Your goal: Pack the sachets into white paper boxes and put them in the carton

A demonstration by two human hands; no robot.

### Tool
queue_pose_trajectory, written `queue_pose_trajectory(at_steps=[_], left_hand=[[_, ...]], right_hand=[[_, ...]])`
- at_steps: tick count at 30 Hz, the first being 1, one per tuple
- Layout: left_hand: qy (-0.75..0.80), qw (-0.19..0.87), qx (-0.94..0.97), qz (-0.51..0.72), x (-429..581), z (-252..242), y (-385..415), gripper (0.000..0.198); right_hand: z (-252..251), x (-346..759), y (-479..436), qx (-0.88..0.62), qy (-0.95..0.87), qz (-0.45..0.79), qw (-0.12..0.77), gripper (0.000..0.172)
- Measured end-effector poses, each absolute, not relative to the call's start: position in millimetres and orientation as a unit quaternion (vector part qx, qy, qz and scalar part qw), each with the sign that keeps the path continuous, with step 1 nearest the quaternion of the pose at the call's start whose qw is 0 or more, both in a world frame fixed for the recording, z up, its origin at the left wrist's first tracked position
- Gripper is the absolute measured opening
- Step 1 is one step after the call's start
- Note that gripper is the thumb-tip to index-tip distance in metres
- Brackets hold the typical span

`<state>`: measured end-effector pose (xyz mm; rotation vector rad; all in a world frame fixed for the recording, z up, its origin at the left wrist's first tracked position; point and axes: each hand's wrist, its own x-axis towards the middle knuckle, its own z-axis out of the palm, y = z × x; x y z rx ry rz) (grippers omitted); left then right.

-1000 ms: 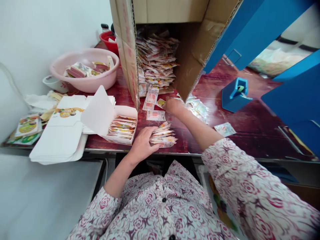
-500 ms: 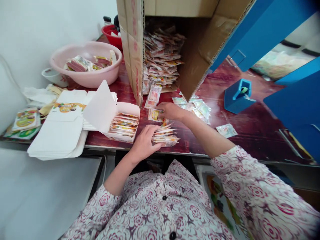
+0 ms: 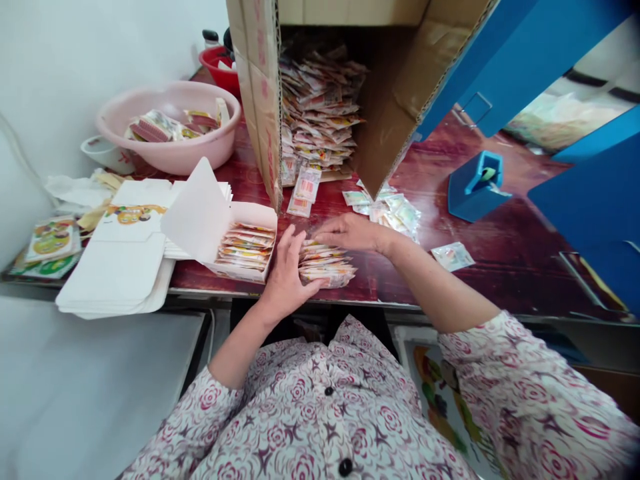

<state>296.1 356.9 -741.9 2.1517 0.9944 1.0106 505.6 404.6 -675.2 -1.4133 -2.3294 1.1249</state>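
My left hand (image 3: 286, 275) is wrapped round the left side of a stack of small printed sachets (image 3: 326, 265) near the table's front edge. My right hand (image 3: 350, 232) lies flat on top of the same stack, fingers stretched out and pressing a sachet onto it. Just left of the stack stands a small open white carton (image 3: 239, 245) with sachets packed inside, its lid raised. Behind the hands, a large cardboard box (image 3: 380, 120) lies on its side, spilling a heap of sachets (image 3: 320, 113).
Loose sachets (image 3: 395, 210) lie right of the box mouth, one more (image 3: 453, 255) farther right. Flat white cartons (image 3: 120, 257) are piled at the left. A pink basin (image 3: 170, 133) with packets stands behind them. A blue tape dispenser (image 3: 477, 187) sits at the right.
My right hand picked a sachet from in front of the cardboard box and drew it back onto the stack. My left hand stayed on the stack.
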Motion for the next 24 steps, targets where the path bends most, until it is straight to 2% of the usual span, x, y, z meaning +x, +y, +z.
queue_pose_trajectory(at_steps=[3, 5, 8, 9, 11, 13, 15, 20, 22, 24], left_hand=[[0.379, 0.330, 0.792, 0.347, 298.1, -740.3, 358.6, 0.113], [0.387, 0.376, 0.786, 0.302, 298.8, -736.0, 360.0, 0.110], [0.399, 0.397, 0.781, 0.269, 298.8, -728.0, 360.9, 0.099], [0.402, 0.396, 0.781, 0.267, 298.5, -725.9, 360.8, 0.097], [0.406, 0.397, 0.780, 0.265, 297.9, -723.3, 360.4, 0.092], [0.403, 0.400, 0.780, 0.262, 297.1, -723.0, 360.0, 0.090], [0.401, 0.402, 0.781, 0.261, 296.4, -724.0, 359.9, 0.089], [0.407, 0.405, 0.776, 0.260, 295.7, -726.4, 360.1, 0.091], [0.408, 0.407, 0.775, 0.261, 295.7, -726.8, 360.2, 0.092], [0.404, 0.408, 0.775, 0.265, 295.9, -727.3, 360.5, 0.092]], right_hand=[[-680.5, 504.2, 390.9, -0.458, -0.828, 0.304, 0.109, 0.045], [-683.4, 504.2, 394.0, -0.461, -0.824, 0.310, 0.109, 0.048], [-685.3, 504.5, 423.7, -0.512, -0.792, 0.310, 0.122, 0.036], [-686.1, 503.8, 438.8, -0.535, -0.788, 0.274, 0.137, 0.031], [-689.2, 500.0, 471.2, -0.562, -0.796, 0.169, 0.144, 0.037], [-693.8, 493.9, 499.7, -0.560, -0.821, 0.067, 0.093, 0.048], [-697.8, 487.9, 519.3, -0.547, -0.836, 0.000, 0.033, 0.050], [-692.9, 491.9, 533.8, -0.547, -0.832, -0.090, -0.024, 0.039], [-685.7, 501.3, 530.2, -0.559, -0.823, -0.095, -0.020, 0.031], [-679.1, 509.7, 519.7, -0.590, -0.806, -0.046, 0.019, 0.024]])
